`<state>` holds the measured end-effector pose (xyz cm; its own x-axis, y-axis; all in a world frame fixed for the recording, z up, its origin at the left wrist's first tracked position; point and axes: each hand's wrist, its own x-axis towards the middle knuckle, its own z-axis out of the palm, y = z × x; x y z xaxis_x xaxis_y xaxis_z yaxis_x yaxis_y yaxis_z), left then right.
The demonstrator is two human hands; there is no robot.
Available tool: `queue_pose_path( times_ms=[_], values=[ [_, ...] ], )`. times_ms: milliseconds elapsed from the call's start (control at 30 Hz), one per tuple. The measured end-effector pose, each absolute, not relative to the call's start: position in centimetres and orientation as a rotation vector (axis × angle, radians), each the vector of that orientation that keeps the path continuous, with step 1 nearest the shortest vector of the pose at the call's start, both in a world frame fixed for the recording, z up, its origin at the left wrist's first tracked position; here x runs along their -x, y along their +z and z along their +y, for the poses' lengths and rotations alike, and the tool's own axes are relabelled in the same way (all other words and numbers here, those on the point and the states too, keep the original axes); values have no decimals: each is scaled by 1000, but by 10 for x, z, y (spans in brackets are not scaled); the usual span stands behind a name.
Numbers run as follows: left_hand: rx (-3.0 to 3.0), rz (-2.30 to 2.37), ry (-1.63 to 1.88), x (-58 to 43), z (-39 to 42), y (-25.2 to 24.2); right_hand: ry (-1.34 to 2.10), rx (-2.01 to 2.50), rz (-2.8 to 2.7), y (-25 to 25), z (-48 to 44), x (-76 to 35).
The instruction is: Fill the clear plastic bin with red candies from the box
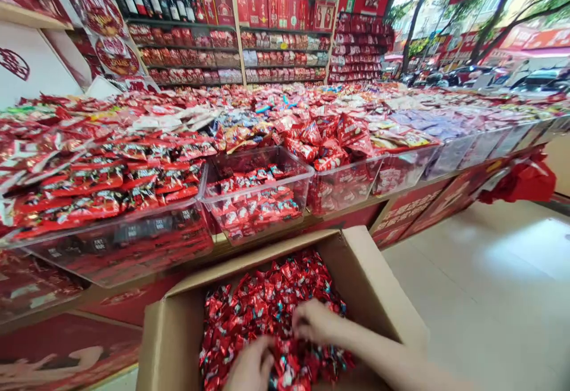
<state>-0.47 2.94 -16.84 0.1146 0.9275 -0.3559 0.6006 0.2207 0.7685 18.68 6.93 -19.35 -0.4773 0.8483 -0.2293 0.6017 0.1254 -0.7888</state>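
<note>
An open cardboard box (378, 284) at the bottom centre holds a heap of small red wrapped candies (258, 302). Both hands reach down into it. My left hand (253, 364) is at the lower edge of the view, blurred, with its fingers on the candies. To its right, my right hand (314, 321) touches the heap with curled fingers, also somewhat blurred. Whatever lies under the fingers of either hand is hidden. Just beyond the box stands a clear plastic bin (258, 192), partly filled with similar red candies.
Clear bins (347, 186) heaped with red packets line the counter across the view. Shelves (240, 29) with bottles and red boxes stand behind. Tiled floor (481, 278) lies at the right, with a red bag (521, 178) near the counter.
</note>
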Motion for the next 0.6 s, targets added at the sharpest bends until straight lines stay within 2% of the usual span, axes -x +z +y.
queue_pose_path(
  times_ms=[200, 400, 600],
  values=[
    [-1438, 1633, 519, 9, 40, -185, 660, 1879, -1935, -202, 84, -195],
    [-1446, 1571, 495, 7, 35, -189, 744, 2030, -2113, -209, 89, -199],
    [-1437, 1538, 509, 6, 36, -190, 842, 2038, -1843, -222, 97, -202]
  ],
)
